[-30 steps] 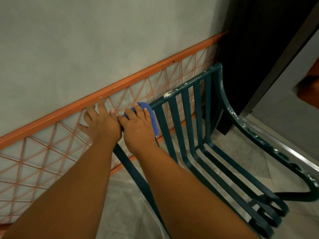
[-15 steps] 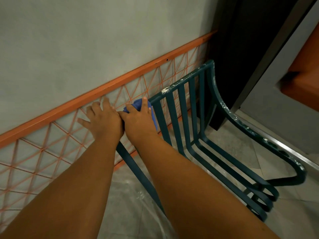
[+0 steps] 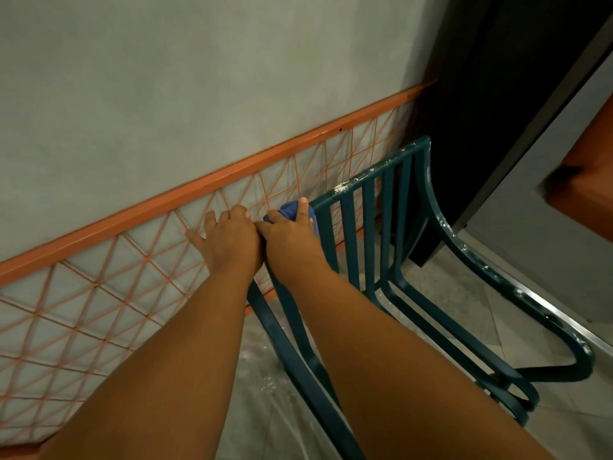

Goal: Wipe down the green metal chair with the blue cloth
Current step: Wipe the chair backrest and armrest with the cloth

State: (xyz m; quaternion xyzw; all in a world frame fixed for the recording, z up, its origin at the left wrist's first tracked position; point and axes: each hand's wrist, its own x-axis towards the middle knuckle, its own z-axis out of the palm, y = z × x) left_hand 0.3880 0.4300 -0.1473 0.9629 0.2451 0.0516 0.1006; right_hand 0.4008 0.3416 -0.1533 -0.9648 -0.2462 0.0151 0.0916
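At the centre of the frame the right hand (image 3: 292,235) presses a blue cloth (image 3: 292,209) onto the top rail of the green chair (image 3: 368,207). The left hand (image 3: 229,239) rests just beside it, touching it. Tiled floor (image 3: 464,297) fills the lower right.

Chair (image 3: 391,260) stood on floor (image 3: 464,293), its back close against wall (image 3: 166,94), doorway (image 3: 497,111) to its right. Cloth (image 3: 292,209) lay on left end of chair's top rail, under right hand (image 3: 292,240). Left hand (image 3: 229,240) sat just left of right hand, touching it, in front of wall's lattice panel (image 3: 99,293).
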